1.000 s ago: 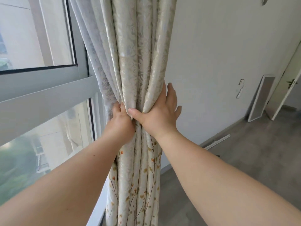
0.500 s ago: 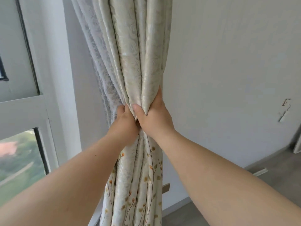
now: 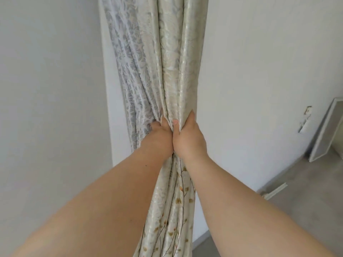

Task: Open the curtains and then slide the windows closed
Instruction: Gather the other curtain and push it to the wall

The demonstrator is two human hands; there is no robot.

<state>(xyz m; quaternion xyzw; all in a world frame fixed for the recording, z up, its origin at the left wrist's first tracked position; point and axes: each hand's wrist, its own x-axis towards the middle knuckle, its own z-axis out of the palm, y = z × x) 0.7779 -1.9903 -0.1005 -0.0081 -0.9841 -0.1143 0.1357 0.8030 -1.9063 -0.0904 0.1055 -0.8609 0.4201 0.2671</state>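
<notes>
A cream, leaf-embossed fabric curtain (image 3: 176, 71), printed lower down with thin brown branches and orange-and-olive leaves, hangs bunched into a narrow vertical column against the white wall corner (image 3: 111, 89). Both bare hands clench it at the same height, side by side and touching. The left hand (image 3: 159, 134) wraps the pale grey-patterned folds on the column's left edge; the right hand (image 3: 187, 138) grips the cream folds on its right edge, thumb pressed across the front. Below the hands the bundle is pinched tight, then spreads a little toward the bottom edge of the view.

To the right of the curtain the plain white wall (image 3: 259, 71) runs bare down to a grey floor (image 3: 306, 191), leaving open room on that side. A white-framed rectangular panel (image 3: 326, 130) leans against the wall near the right edge, well apart from the curtain, and a white strip (image 3: 274, 191) lies on the floor at the wall's foot.

Compared with half a second ago, the window frame and glass have dropped out of view on the left; only wall shows there. The panel has come back into sight, and both hands keep the same clenched hold.
</notes>
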